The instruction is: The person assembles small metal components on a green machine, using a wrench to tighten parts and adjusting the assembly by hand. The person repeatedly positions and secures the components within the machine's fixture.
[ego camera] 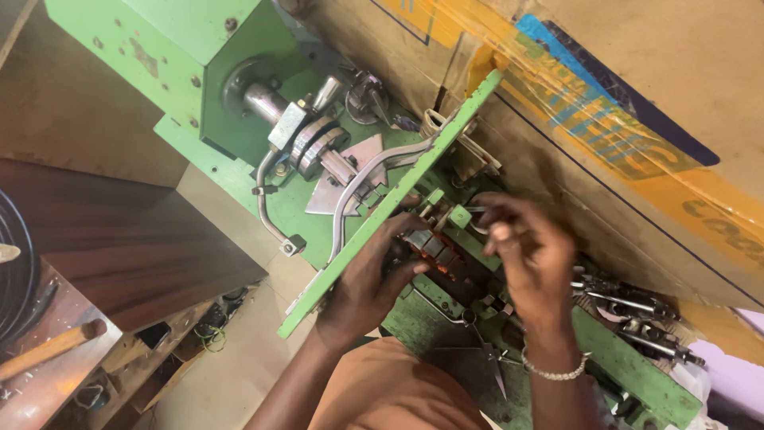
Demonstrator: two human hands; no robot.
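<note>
**A:** Where's the work sitting rel. to the hands? The row of small metal blocks (434, 251) is seen running diagonally, upper left to lower right, just behind the green plate edge (382, 209) of the green machine (223, 48).

**B:** Yep. Left hand (362, 283) is nearer; its fingers (402, 271) are curled onto the blocks' near end, touching. Right hand (529, 255) is held just above-right of the row, fingers pinched nearly closed, w/ motion blur, so whether anything tiny is gripped can't be told. A beaded bracelet (553, 370) is worn on that wrist.

**A:** Packaging?

**B:** A big brown cardboard box (652, 103) is leaned behind the machine, upper right, crossed by yellow tape w/ blue print. A wooden handle (52, 350) is seen lower left.
</note>
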